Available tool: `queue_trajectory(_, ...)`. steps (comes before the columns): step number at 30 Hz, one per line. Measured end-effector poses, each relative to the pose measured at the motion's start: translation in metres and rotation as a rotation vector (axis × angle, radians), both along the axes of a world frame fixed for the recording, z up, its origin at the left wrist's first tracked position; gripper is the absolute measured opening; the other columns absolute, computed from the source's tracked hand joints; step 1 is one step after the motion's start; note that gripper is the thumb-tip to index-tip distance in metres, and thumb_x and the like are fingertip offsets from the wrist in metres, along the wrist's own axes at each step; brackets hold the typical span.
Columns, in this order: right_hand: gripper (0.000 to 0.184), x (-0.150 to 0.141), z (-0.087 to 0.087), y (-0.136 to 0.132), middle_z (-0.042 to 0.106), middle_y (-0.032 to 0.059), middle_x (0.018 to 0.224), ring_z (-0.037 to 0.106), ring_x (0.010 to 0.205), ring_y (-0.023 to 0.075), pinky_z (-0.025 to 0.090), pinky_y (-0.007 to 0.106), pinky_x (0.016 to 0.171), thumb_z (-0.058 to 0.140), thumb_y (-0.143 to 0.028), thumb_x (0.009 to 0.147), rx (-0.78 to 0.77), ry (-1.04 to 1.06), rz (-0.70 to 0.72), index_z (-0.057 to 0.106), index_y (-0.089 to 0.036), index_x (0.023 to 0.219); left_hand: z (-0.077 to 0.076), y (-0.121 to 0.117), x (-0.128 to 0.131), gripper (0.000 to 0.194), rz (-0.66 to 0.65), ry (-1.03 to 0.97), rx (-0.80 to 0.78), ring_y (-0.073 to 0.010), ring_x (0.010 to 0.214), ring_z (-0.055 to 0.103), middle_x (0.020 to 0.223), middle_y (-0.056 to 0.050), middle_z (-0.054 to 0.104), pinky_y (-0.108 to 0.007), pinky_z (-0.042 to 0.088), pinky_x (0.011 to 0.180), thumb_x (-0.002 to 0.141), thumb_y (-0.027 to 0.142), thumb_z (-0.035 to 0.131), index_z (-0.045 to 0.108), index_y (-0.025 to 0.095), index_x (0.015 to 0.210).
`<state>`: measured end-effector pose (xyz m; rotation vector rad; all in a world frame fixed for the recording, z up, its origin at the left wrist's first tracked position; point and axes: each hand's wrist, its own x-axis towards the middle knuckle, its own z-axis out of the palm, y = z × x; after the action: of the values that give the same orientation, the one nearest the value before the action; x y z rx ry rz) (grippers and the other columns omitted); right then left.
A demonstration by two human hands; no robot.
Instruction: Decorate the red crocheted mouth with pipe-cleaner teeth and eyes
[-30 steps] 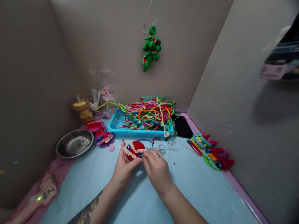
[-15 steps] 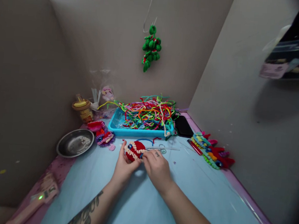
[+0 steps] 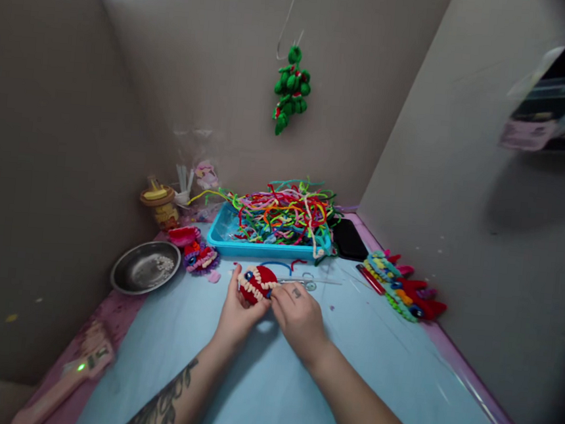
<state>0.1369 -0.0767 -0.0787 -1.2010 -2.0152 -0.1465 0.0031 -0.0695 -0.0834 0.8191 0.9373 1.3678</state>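
Between my hands, above the blue table cover, is a round red crocheted piece (image 3: 261, 280) with cream ruffled trim and blue eye-like spots. My left hand (image 3: 240, 307) grips its left side, thumb along the near edge. The fingers of my right hand (image 3: 298, 312) are pinched together at its right edge; whether a needle or yarn is in that pinch is too small to tell. Just beyond my right hand lie scissors (image 3: 308, 284), partly covered by the hand. Short blue and red yarn ends (image 3: 278, 264) lie behind the piece.
A blue tray (image 3: 269, 251) heaped with coloured yarn scraps stands at the back, beside a black phone (image 3: 349, 239). A metal bowl (image 3: 131, 275) with small white bits and crocheted pieces (image 3: 199, 257) are left. More crocheted pieces (image 3: 399, 288) and a red cutter (image 3: 371, 280) lie right.
The whole view has shifted slightly, with things appearing a little further right. Both hands keep their hold on the red crocheted piece, with hardly any visible movement.
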Motion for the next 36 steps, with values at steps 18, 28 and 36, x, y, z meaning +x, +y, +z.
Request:
queue_trajectory(18,0.016,-0.008,-0.016,0.007,0.056,0.0003,0.078,0.051,0.067,0.0145,0.042,0.028,0.063,0.064,-0.026,0.073,-0.462,0.886,-0.007,0.051,-0.02,0.081,0.002,0.002,-0.006,0.093,0.041,-0.191,-0.029,-0.0196,0.101,0.061,0.122,-0.009,0.058,-0.029,0.048,0.085,0.06,0.012,0.077,0.026,0.027,0.137)
queue_trajectory(28,0.044,-0.018,-0.015,0.01,0.066,-0.0005,0.08,0.058,0.071,0.0125,0.041,0.023,0.063,0.078,-0.022,0.057,-0.963,1.776,0.355,0.055,-0.02,0.094,0.004,0.0,0.002,0.055,-0.134,-0.24,-0.009,-0.0187,0.1,0.061,0.108,-0.006,0.066,-0.028,0.045,0.089,0.062,0.012,0.076,0.055,0.019,0.112)
queue_trajectory(36,0.037,-0.005,-0.006,0.013,0.069,-0.001,0.08,0.062,0.069,0.0117,0.044,0.022,0.062,0.076,-0.016,0.058,-1.095,1.938,0.401,0.059,-0.022,0.09,-0.001,0.003,-0.009,0.051,-0.195,-0.324,-0.13,-0.0133,0.087,0.063,0.108,-0.006,0.065,-0.021,0.048,0.071,0.073,0.021,0.07,0.051,0.022,0.121)
